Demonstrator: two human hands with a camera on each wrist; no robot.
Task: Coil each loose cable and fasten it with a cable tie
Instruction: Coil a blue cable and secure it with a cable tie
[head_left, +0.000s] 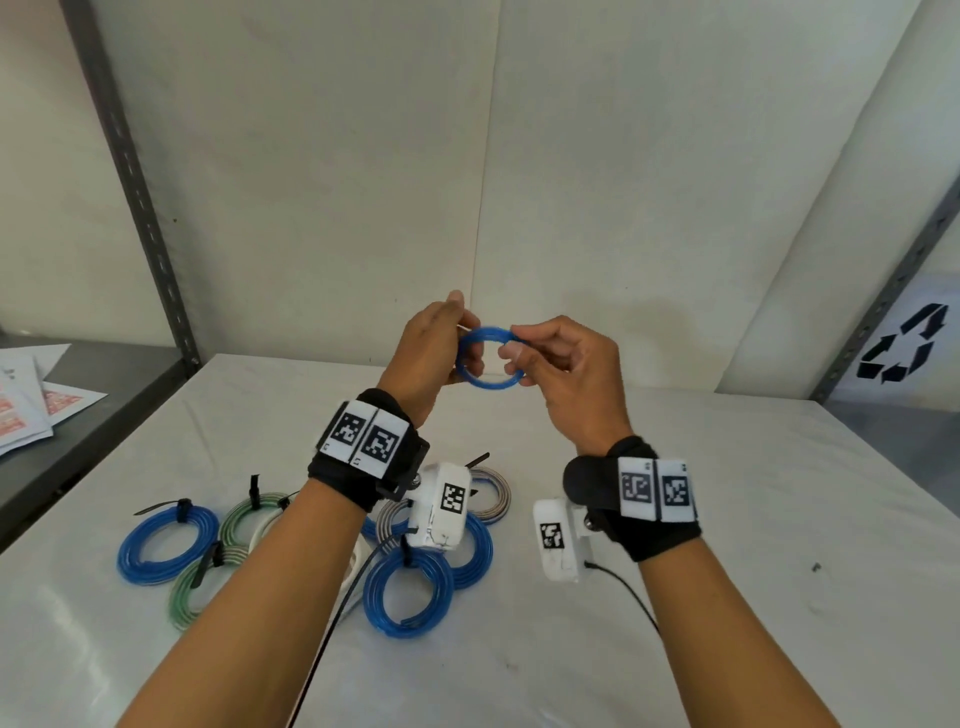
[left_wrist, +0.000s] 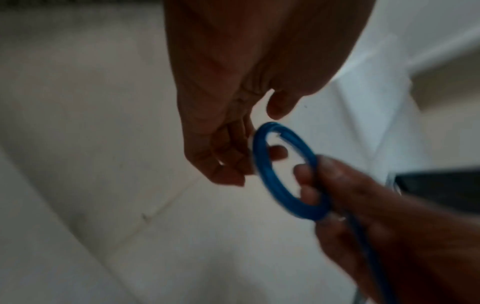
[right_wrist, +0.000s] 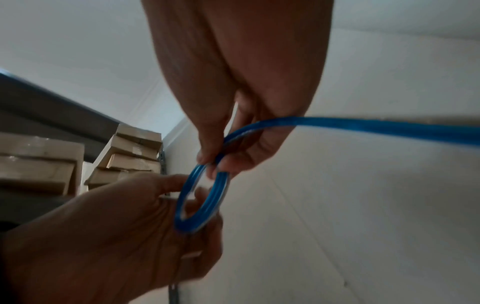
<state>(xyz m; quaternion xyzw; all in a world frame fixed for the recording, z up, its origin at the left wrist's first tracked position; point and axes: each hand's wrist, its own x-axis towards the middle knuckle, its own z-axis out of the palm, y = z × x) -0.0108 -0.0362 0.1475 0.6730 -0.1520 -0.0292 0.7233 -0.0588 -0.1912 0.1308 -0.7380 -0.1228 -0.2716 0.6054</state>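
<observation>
Holding the blue coil (head_left: 488, 357) up in the air between both hands, well above the table (head_left: 727, 493) and in front of the wall. Gripping its left rim with the left hand (head_left: 434, 353), fingers curled through and round the loops. Pinching its right rim with the right hand (head_left: 563, 371), thumb and forefinger closed on the strands, other fingers loosely curled. Standing the ring nearly upright, open face turned toward the head camera, widest span running left to right from hand to hand. Sitting about equally near both hands, touching each.

Feeding a loose tail (right_wrist: 363, 126) past the right palm and off to the side in the right wrist view, so probably laying on further turns rather than tying yet. No tie visible on this coil; cannot tell whether the thin pale sliver by the left fingers is one.

Lying below on the table, several finished coils (head_left: 169, 543), already tied.
</observation>
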